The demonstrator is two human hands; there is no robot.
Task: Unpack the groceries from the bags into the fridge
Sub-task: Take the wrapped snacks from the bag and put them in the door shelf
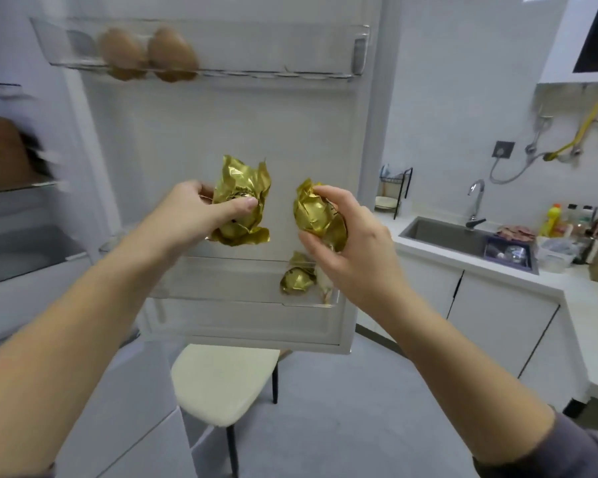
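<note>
At the open fridge door (187,132): my left hand (201,208) pinches one foil parcel (242,198), my right hand (342,243) grips a second parcel (313,215), both above the lower door shelf (221,284); I should lower them gently beside the third parcel (296,279) lying there, not crushing foil.

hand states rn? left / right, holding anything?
Left hand: closed around a gold foil-wrapped item, thumb pressed on its front.
Right hand: closed around a second gold foil-wrapped item, held in front of the open fridge door.
</note>
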